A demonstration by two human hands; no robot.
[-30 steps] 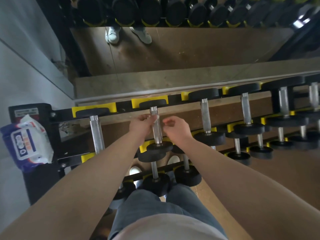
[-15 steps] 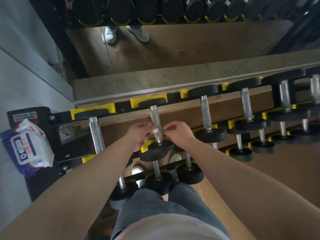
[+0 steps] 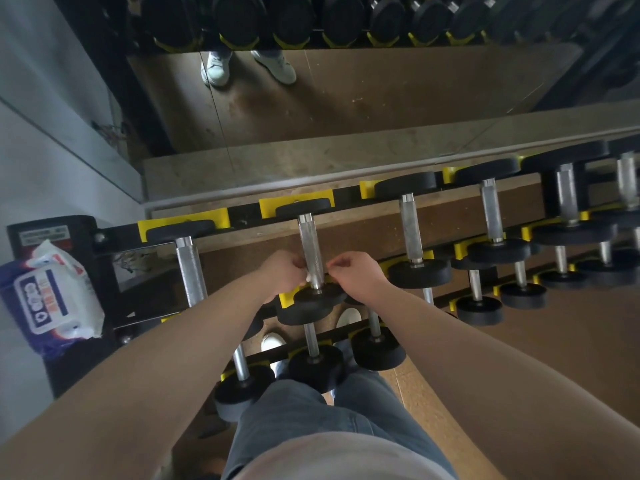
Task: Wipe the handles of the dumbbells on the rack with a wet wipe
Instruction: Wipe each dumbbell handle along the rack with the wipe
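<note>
Both bare forearms reach in from the lower corners of the view and converge on 1 dumbbell [image 3: 313,299], the 2nd from the left on the top tier of the rack [image 3: 242,216]. Its knurled steel handle [image 3: 309,247] runs away from the person, far head in a yellow cradle, near head just under the hands.

The left hand [image 3: 285,271] sits on the left side of the handle's near end, knuckles up, wrist roughly in line with the forearm. Its fingers are curled in, and the fingertips pinch a small white wad of wet wipe [image 3: 305,277] against the metal just above the near head.

The right hand [image 3: 356,273] mirrors it on the right side, back of the hand up and fingers curled toward the handle so the tips meet it at about the same height. Whether those fingers also hold part of the wipe or only touch the steel cannot be told, since the fingertips are turned away from the camera.

The upper part of the handle is bare between the hands and the far head. A pack of wipes [image 3: 52,299] rests at the rack's left end, well apart from both hands.
</note>
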